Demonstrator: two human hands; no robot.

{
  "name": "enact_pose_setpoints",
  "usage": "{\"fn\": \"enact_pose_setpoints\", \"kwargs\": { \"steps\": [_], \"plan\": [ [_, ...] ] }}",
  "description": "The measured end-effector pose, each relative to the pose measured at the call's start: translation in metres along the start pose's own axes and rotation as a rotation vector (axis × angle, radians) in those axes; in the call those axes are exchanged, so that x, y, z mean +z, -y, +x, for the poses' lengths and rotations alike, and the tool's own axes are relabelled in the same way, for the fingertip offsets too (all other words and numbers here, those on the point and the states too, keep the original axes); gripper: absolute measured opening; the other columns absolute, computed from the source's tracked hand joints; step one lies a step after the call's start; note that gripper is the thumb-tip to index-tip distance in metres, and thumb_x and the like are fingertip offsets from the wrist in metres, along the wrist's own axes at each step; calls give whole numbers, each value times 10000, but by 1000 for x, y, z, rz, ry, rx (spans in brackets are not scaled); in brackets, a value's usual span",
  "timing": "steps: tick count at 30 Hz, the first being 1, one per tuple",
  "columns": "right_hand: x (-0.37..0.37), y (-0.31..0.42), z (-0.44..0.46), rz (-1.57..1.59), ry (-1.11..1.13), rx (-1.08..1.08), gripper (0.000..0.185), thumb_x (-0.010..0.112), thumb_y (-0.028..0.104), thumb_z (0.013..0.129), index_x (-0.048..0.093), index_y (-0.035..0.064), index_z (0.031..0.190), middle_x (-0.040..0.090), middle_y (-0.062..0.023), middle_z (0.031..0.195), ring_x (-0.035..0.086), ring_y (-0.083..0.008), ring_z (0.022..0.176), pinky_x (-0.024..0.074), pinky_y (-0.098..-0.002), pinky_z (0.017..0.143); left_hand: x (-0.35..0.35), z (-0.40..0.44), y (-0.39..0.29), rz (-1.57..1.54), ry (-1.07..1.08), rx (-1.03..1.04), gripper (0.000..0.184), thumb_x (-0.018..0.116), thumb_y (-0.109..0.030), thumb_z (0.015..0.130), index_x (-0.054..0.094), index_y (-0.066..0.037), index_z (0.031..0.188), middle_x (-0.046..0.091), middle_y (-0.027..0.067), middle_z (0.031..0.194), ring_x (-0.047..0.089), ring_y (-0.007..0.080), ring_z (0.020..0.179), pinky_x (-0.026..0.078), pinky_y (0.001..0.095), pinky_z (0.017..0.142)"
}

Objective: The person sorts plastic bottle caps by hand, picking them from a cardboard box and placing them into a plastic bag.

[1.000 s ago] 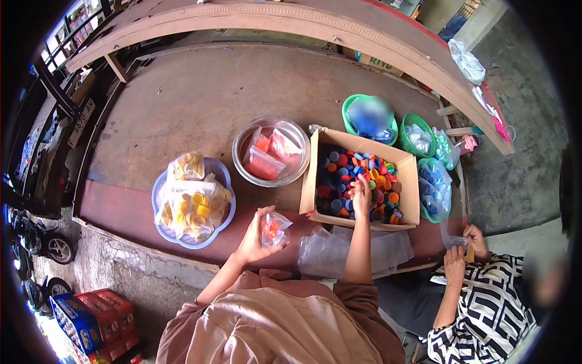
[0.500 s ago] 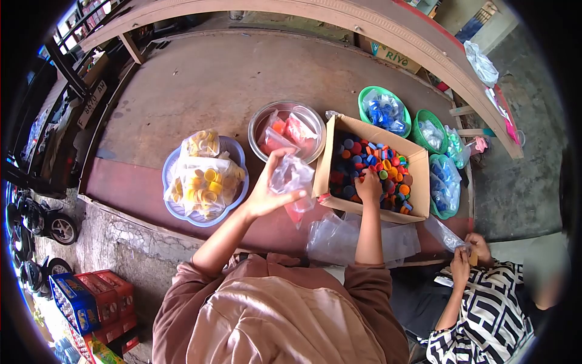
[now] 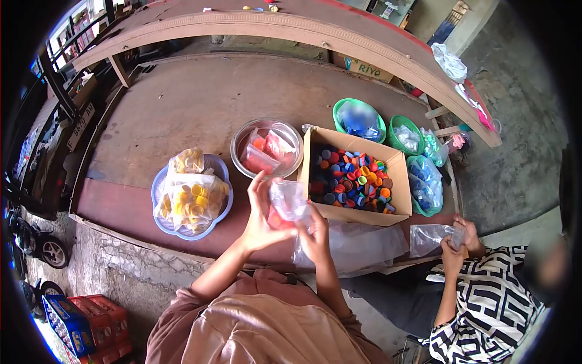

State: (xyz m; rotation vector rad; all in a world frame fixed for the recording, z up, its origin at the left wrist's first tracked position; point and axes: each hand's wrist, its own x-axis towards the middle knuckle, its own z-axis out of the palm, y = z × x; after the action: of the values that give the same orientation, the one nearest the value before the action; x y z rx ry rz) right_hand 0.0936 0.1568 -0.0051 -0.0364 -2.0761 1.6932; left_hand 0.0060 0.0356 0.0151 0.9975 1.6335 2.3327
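A clear plastic bag (image 3: 288, 199) with red bottle caps in its lower part is held up in front of me. My left hand (image 3: 262, 223) is closed around its left side, thumb underneath. My right hand (image 3: 315, 235) grips the bag's right side; whether a cap is also in those fingers is hidden. Just right of the bag stands an open cardboard box (image 3: 361, 213) of loose, multicoloured bottle caps (image 3: 354, 179). Behind my hands, a metal bowl (image 3: 237, 141) holds bags of red caps (image 3: 260, 159).
Left, a blue-lilac basket (image 3: 225, 176) carries bags of yellow caps (image 3: 193, 200). Green baskets (image 3: 339, 104) with bagged caps stand right of the box. Empty plastic bags (image 3: 351, 247) lie at the table's front edge. At right, another person's hands (image 3: 458, 246) hold a clear bag (image 3: 429, 238).
My right hand has left the caps in the box and come left to the bag. The left hand still holds the bag. The whole view has shifted slightly.
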Motion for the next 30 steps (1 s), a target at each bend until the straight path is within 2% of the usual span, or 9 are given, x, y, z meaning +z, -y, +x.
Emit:
{"fn": "enact_pose_setpoints", "kwargs": {
  "steps": [2, 5, 7, 10, 13, 19, 21, 24, 30],
  "plan": [
    [1, -7, -7, 328, -108, 20, 377, 481, 0, 885, 423, 20, 1258, 558, -58, 1137, 544, -156, 1012, 429, -289, 861, -14, -10, 1, 91, 124, 38, 1266, 863, -341, 523, -21, -42, 1378, 185, 224, 1374, 223, 328, 1297, 256, 419, 1036],
    [-3, 7, -10, 383, -81, 196, 411, 515, -33, 832, 448, 18, 1234, 552, -60, 1126, 547, -124, 965, 461, -262, 792, -30, -21, -2, 94, 424, -422, 846, 814, -155, 634, 332, -17, 1316, 449, 129, 1270, 421, 187, 1173, 368, 353, 978],
    [-10, 11, -10, 548, -132, 174, 446, 535, -69, 779, 465, 11, 1212, 553, -71, 1106, 559, -140, 934, 480, -268, 770, -26, -30, -5, -89, 328, -484, 467, 762, -68, 684, 562, 4, 1100, 619, 55, 1031, 538, 93, 941, 444, 272, 855],
    [-33, 38, 0, 677, -240, 226, 470, 573, -115, 702, 489, -29, 1156, 579, -110, 996, 589, -163, 876, 495, -276, 761, -43, -27, -24, 486, 577, -451, 312, 752, -180, 688, 627, -14, 920, 626, 121, 697, 555, 120, 605, 458, 295, 603],
    [-56, 41, -5, 294, -192, 237, 453, 592, -102, 699, 505, -14, 1135, 602, -94, 936, 602, -140, 818, 494, -238, 699, -64, -33, -37, 704, 670, -269, 351, 714, -319, 707, 621, -48, 909, 614, 173, 691, 603, 316, 631, 478, 373, 604],
    [-73, 55, -5, -235, -158, 235, 309, 499, -78, 699, 568, 16, 986, 626, -97, 862, 610, -162, 764, 488, -278, 679, -88, -60, -50, 1134, 752, -252, 235, 648, -308, 753, 579, -84, 756, 604, 133, 630, 599, 337, 602, 476, 418, 550],
    [-47, 106, 9, -745, -107, -263, 348, 614, 14, 628, 584, 54, 973, 572, -128, 983, 554, -296, 935, 445, -380, 804, -97, -65, -48, 1023, 744, -233, 244, 648, -308, 758, 569, -77, 758, 605, 129, 631, 600, 331, 602, 474, 415, 552],
    [7, 114, 2, -767, 527, -345, 522, 746, 262, 644, 569, 137, 1119, 475, -78, 1222, 408, -289, 1176, 332, -429, 965, -95, -61, -58, 883, 754, -253, 258, 653, -311, 758, 565, -69, 771, 605, 127, 635, 599, 326, 606, 472, 410, 562],
    [9, 90, 12, -279, 695, -122, 97, 710, 53, 705, 650, 33, 779, 641, -48, 781, 634, -174, 694, 499, -281, 616, -104, -54, -86, 871, 909, -494, 366, 684, -367, 707, 590, -73, 904, 644, 134, 776, 621, 324, 749, 490, 412, 664]
  ]
}}
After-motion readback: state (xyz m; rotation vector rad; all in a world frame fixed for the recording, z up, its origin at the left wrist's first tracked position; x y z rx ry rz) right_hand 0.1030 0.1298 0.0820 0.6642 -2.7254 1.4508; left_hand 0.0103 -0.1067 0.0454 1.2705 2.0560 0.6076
